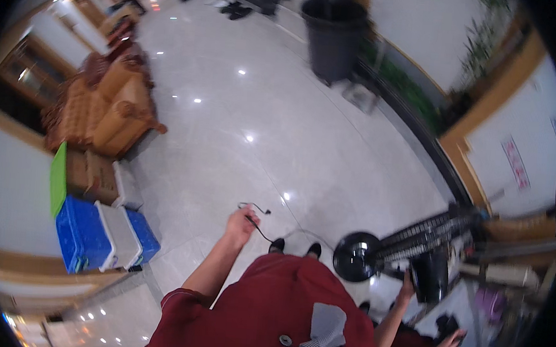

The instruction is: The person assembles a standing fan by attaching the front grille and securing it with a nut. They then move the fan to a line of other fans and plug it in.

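Note:
Out in front of me my left hand [242, 224] is closed round a black power cord [261, 234]. Its plug [267, 211] sticks out past my fingers, and the cord hangs toward the floor near my shoes. On my right is a black electric fan [415, 240], with a slatted grille seen nearly edge-on and a shiny round black part [357, 256] at its left end. My right hand [408, 286] grips the fan low down, beside a dark cylindrical part [429, 277]; some fingers are hidden.
Another person's hand [450, 345] holds a small black thing at the lower right. Stacked blue and white bins [83, 234], cardboard boxes [100, 177] and a brown armchair [125, 105] line the left. A dark grey trash bin [332, 39] stands ahead on the shiny tiled floor [222, 137].

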Demonstrator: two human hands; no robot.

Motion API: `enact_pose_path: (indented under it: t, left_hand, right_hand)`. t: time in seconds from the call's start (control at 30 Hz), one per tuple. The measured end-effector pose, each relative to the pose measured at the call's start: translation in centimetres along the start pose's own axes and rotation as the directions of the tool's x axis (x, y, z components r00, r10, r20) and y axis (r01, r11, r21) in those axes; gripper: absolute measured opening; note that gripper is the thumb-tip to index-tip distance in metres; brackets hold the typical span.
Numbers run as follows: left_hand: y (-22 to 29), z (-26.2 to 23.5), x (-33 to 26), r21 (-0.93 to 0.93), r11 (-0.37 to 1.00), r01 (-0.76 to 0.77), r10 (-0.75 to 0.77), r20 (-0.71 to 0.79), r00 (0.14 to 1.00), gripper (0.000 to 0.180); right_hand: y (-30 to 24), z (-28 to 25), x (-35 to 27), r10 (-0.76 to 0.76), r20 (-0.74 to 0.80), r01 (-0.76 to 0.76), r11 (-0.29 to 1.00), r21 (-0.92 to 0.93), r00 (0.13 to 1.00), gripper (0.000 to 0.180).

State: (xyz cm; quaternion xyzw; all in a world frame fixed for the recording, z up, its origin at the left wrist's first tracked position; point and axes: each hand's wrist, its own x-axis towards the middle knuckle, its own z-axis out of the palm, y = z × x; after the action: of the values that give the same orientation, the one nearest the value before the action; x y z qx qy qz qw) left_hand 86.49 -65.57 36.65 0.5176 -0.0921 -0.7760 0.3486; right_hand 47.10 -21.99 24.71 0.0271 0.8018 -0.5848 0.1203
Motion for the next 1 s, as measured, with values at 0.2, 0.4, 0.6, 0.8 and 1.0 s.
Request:
enact_pose_path:
  t: [0.2,0.4,0.6,0.8,1.0]
  left_hand:
    - [0.9,1.6,-2.1,0.037,0.999,0.011,-0.009,-0.076,0.997,0.004]
    - [2.5,0.6,-2.2,-0.022,1.000,-0.021,0.020,-0.060,0.998,0.015]
    - [5.1,-2.9,-1.5,-0.090,0.995,-0.051,0.038,-0.140,0.989,0.022]
    - [10.2,-6.1,1.8,-0.170,0.984,-0.057,0.041,-0.099,0.994,0.023]
    - [16.0,-8.9,5.5,-0.240,0.966,-0.101,0.085,-0.073,0.994,0.027]
  right_hand:
    - [0.5,3.5,0.2,-0.545,-0.031,0.539,0.835,-0.113,0.838,0.043]
    - [-0.3,7.9,0.4,-0.345,-0.032,0.334,0.925,-0.182,0.938,0.036]
    - [-1.7,11.3,0.7,-0.258,-0.008,0.249,0.940,-0.233,0.966,0.033]
    - [-1.5,14.1,1.5,-0.160,-0.083,0.139,0.966,-0.219,0.984,0.026]
    - [-4.3,15.6,0.5,-0.167,-0.003,0.158,0.937,-0.311,0.986,0.029]
